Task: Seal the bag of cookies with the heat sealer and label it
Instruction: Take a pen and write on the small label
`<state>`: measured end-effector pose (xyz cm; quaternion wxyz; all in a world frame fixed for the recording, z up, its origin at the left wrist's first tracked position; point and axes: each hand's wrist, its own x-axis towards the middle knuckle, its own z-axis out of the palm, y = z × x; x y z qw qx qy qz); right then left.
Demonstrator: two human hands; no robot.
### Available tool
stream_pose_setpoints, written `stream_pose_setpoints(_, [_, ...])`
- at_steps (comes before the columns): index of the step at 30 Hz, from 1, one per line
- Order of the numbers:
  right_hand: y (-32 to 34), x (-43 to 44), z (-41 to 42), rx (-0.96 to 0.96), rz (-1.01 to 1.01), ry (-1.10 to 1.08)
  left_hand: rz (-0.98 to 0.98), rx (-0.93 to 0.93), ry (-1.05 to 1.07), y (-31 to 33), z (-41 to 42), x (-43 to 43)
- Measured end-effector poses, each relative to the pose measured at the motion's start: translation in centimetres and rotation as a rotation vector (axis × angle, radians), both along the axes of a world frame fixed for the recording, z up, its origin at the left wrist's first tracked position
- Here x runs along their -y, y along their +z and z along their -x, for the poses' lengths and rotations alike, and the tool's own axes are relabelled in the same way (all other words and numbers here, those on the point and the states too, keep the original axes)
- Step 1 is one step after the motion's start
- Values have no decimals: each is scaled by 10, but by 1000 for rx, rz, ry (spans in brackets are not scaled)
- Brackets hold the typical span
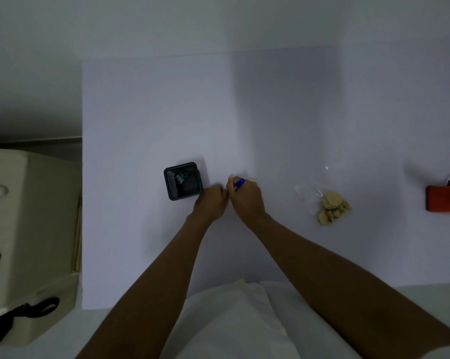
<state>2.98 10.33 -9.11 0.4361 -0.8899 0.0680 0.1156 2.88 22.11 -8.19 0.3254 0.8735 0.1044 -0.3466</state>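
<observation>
Now the right hand (247, 196) grips a blue pen (240, 182) over the desk (141, 112). The left hand (211, 200) touches it, fingers curled; whether they hold anything I cannot tell. The bag (324, 200) lies further right, well short of the orange sealer (445, 199).

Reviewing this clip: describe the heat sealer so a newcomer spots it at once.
On the white table, go right past the clear bag of cookies to the picture's right edge. The heat sealer is the flat block there, partly cut off, with a cable at its far side. It alone is orange-red.
</observation>
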Motion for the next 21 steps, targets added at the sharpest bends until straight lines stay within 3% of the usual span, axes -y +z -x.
stream_pose_setpoints(11, [2, 3, 1, -24, -35, -44, 1, 26, -1, 4, 1, 1])
stream_pose_setpoints(21, [10, -4, 1, -104, -345, -234, 23, -18, 46, 6, 0, 0])
